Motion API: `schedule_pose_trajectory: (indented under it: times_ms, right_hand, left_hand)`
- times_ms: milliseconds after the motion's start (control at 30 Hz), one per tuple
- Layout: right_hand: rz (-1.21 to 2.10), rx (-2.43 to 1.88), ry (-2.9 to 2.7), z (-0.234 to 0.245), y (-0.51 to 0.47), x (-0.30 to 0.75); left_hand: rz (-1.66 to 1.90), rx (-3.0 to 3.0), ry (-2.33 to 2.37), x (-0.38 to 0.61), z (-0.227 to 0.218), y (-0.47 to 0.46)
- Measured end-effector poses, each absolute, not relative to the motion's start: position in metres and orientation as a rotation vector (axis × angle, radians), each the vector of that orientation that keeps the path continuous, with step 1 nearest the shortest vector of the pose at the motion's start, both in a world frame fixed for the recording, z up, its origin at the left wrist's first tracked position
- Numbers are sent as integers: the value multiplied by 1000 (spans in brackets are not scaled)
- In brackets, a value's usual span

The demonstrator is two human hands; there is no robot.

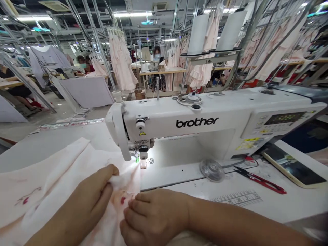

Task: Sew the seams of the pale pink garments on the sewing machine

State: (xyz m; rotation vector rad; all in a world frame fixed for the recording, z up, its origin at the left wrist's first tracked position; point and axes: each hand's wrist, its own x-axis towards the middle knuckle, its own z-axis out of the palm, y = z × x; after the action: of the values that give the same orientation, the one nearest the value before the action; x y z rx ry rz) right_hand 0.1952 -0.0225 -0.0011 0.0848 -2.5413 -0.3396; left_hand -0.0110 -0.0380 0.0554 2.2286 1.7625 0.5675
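Left hand [85, 200] pinching gathered fold of pale pink floral fabric [51, 184]; right hand [151, 213] curled on cloth, pinch or press unclear. Fabric lies on table [294, 205], just before presser foot [143, 152] of Brother sewing machine [197, 123]. Light, soft, limp, bunches easily; hold by folded edge.

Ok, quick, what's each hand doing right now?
Left hand: closed, pinching the pale pink fabric.
Right hand: curled on the fabric, can't tell if it's gripping.

Sewing machine [194, 112] glossy white; pale pink cloth [58, 181] matt; snips [258, 180] steel.
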Motion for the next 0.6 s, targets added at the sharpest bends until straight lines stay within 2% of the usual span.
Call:
schedule_pose_trajectory:
  times_ms: [133, 233, 433, 600]
  right_hand:
    - [-364, 39, -2495, -4, -19, 199]
    - [-401, 66, -2537, -7, -19, 201]
    - [-267, 65, -2618, -10, -17, 202]
    - [-224, 69, -2556, -13, -17, 201]
  left_hand:
    - [395, 2366, 1656, -9, 29, -44]
    - [490, 2543, 1549, -7, 18, -46]
    - [593, 2991, 1189, 3, 12, -45]
    - [583, 2985, 1059, -7, -1, -43]
